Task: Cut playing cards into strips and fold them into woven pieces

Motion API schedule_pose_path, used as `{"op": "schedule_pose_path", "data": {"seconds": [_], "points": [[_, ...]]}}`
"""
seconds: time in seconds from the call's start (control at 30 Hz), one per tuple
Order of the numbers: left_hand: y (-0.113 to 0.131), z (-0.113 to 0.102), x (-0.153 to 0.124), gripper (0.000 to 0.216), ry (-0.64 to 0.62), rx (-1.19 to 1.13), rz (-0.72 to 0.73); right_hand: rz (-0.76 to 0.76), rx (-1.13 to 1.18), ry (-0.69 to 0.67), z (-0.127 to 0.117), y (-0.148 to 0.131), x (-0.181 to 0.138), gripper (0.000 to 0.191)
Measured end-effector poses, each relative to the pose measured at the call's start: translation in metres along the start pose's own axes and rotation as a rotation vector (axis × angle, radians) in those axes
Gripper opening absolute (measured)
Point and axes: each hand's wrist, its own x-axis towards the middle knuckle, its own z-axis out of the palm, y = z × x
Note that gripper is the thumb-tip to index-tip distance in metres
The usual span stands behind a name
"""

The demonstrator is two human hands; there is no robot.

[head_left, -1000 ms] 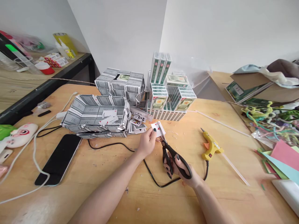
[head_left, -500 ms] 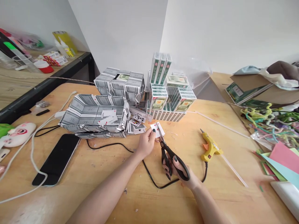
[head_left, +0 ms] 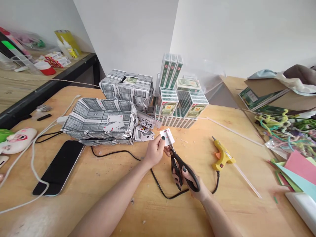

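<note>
Between the fingers of my left hand (head_left: pixel 155 150) is a white playing card (head_left: pixel 164 135) with a red mark. A pair of black-handled scissors (head_left: pixel 178 161) is in my right hand (head_left: pixel 195 184), its fingers through the handle loops. The scissor blades lie across the card, pointing away from me. Just beyond my left hand, loose playing cards (head_left: pixel 144 135) are heaped beside an open box made of patterned cards (head_left: pixel 98 113). More cards lie inside that box. Behind it stands another card-covered block (head_left: pixel 128 86).
Boxed card decks (head_left: pixel 169 102) are stacked at the back. A yellow glue gun (head_left: pixel 222 156) lies right of my hands, its black cord running across the table under my arms. A phone (head_left: pixel 59 168) and white cable lie left; coloured paper (head_left: pixel 298 169) and pipe cleaners (head_left: pixel 283 131) are right.
The scissors' blades and handles have shifted slightly against the card, and the card is turned a little. Both hands stay in nearly the same place; the whole view has moved slightly.
</note>
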Motion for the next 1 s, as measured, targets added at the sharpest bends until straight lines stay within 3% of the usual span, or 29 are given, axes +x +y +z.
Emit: {"op": "schedule_pose_path", "data": {"seconds": [1.0], "points": [[0.0019,0.0019,0.0002,0.021,-0.026,-0.146,-0.03,0.002,0.012,-0.065,0.0022,-0.0044,-0.0015,0.037]]}}
